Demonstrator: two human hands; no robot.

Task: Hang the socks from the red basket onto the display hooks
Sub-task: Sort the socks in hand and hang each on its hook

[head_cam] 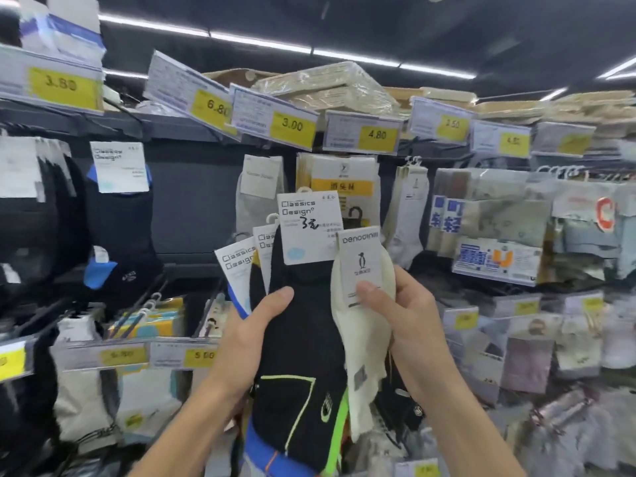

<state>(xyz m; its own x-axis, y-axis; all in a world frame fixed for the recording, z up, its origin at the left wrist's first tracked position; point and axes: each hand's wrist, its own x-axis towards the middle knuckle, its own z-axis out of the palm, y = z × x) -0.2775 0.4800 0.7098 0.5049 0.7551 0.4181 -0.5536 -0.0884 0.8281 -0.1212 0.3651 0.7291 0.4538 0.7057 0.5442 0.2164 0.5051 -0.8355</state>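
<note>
- Currently the black socks (303, 325) are sitting as a fanned bundle of several carded pairs in front of the sock display, raised to about the middle row. The red basket is not showing in the view.
- The left hand (247, 339) is gripping that bundle, with the thumb pressing on the front of the top pair and the fingers curling out of sight behind.
- The right hand (406, 318) is pinching the cream socks (364, 339), its thumb lying on the penguin card (361, 259) and its fingers going behind; this pair is touching the right edge of the black bundle.
- Judging by this, the person is sorting pairs by brand before hanging, and nothing in hand is reaching a hook yet.
- The white card (309, 232) on the top black pair is reading "Classics Design", and the same card is showing on the black-and-blue socks (120, 218) hanging at the left, so that peg is probably the right home for the bundle.
- To do it well, I would be separating one pair at a time, keeping the small hanger loop (304, 190) upright and facing the peg tip, then sliding it fully back.
- White socks (411, 208) further right are hanging close to the cream pair; whether their card matches is too blurred to tell.
- Yellow price tags (292, 125) are running along the shelf edge above, so checking the price against the peg is worth doing.
</note>
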